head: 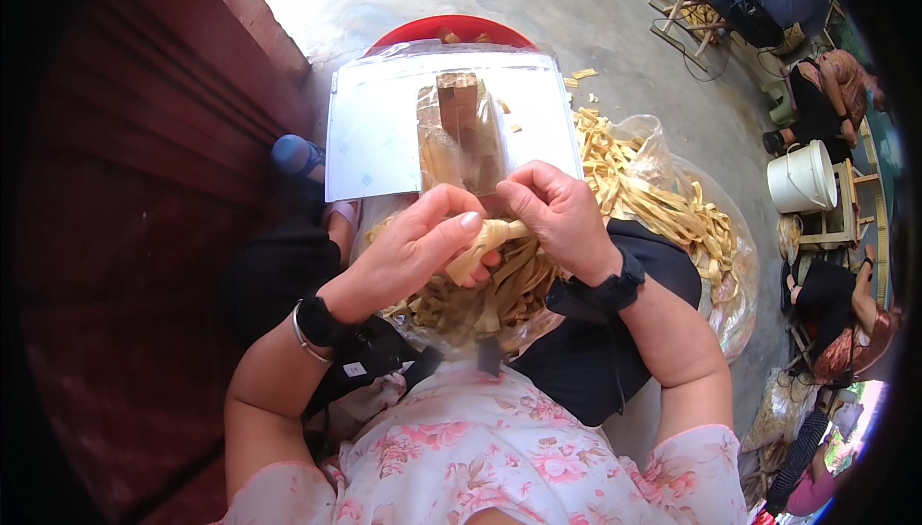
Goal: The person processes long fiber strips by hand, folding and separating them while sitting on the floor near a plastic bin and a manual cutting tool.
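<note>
Between my hands, over my lap, is a pale yellow folded strip bundle (490,240), wrapped around its middle. My left hand (439,237) grips it between thumb and fingers. At its right end is my right hand (555,215), thumb and forefinger pinched together; whether they hold a strand is too small to tell. Below my hands lies a heap of similar flat strips (497,287) in clear plastic. Just beyond my hands a white board (374,129) carries a wooden block (457,118) under clear film.
A red basin (425,26) shows behind the board. More strips (634,179) fill a plastic bag at my right. A blue-capped bottle (294,155) stands left, near a dark red door (158,201). Several people sit at far right, near a white bucket (799,178).
</note>
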### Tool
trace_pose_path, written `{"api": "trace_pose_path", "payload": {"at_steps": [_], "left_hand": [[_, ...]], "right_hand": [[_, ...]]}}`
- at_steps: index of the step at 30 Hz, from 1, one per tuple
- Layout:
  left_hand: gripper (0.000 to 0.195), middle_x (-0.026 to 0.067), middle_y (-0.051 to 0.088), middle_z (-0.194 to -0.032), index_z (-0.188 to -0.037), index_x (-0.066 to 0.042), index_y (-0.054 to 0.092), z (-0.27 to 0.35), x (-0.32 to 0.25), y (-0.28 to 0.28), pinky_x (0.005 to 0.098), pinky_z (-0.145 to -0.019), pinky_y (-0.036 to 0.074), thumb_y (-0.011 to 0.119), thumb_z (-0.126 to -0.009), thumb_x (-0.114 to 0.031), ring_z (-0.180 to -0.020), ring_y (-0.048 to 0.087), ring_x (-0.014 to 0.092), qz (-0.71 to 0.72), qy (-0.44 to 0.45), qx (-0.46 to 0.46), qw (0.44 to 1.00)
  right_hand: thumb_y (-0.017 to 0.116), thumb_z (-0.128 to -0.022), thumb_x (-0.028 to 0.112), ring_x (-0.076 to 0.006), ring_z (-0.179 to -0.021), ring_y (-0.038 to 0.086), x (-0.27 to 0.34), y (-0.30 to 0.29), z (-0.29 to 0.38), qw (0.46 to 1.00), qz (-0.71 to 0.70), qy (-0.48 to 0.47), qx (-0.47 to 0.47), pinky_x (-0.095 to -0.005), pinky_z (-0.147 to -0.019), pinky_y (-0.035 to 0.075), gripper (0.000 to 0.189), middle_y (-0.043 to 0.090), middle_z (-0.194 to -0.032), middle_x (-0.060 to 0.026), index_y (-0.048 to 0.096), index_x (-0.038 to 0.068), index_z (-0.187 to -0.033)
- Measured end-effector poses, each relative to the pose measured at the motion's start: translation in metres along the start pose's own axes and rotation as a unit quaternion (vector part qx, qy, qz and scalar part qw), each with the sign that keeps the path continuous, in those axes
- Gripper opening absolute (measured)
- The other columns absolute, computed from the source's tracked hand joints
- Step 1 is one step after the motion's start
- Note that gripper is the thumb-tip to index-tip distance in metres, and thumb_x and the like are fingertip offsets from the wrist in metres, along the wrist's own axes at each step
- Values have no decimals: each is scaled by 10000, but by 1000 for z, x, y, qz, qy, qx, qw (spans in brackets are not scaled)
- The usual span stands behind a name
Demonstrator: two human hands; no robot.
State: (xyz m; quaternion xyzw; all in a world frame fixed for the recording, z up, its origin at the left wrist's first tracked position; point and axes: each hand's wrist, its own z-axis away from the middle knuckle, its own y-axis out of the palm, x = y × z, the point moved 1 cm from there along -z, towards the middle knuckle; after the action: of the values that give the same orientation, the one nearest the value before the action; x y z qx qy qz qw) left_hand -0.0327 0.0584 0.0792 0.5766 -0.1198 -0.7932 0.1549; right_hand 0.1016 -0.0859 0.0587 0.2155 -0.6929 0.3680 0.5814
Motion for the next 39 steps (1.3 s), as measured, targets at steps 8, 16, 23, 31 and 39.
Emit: {"api": "trace_pose_path", "payload": {"at_steps": [8,16,23,31,39], "left_hand": [[82,66,607,-767,-910,-75,525,-6,8,-2,249,-579,478,576,-922,-138,-634,579,144,107,-58,-22,992],[125,59,571,-696,-863,-46,495,5,-15,-16,295,-517,424,605,-811,-19,-620,564,138,-375,103,-87,917],[91,125,577,-790,-889,-30,537,-28,-19,-27,359,-634,473,589,-819,-3,-726,590,296,-579,388,-242,675],[135,106,603,-862,-921,-41,572,-12,-15,-39,354,-657,499,626,-798,-60,-797,616,288,-679,226,-223,662],[226,117,596,-1018,-976,-41,594,-5,-13,-8,340,-633,519,622,-758,10,-771,633,288,-639,405,-192,626]], "right_hand": [[626,-892,184,-239,-605,610,16,8,1,986,136,-96,6,-307,-557,484,138,615,-701,-139,621,47,-907],[613,-897,192,-178,-576,584,10,-20,-16,962,209,-140,109,-281,-557,470,160,616,-695,-105,652,37,-896],[560,-912,267,-246,-641,611,5,-22,-38,977,206,-34,47,-340,-592,475,253,636,-715,-128,673,42,-934],[562,-930,239,-111,-555,548,-19,-25,-35,958,285,30,0,-280,-530,438,253,606,-626,-37,668,21,-856],[577,-940,212,-48,-604,561,21,-7,-1,947,-173,140,231,-186,-569,455,209,624,-714,2,651,24,-994]]}}
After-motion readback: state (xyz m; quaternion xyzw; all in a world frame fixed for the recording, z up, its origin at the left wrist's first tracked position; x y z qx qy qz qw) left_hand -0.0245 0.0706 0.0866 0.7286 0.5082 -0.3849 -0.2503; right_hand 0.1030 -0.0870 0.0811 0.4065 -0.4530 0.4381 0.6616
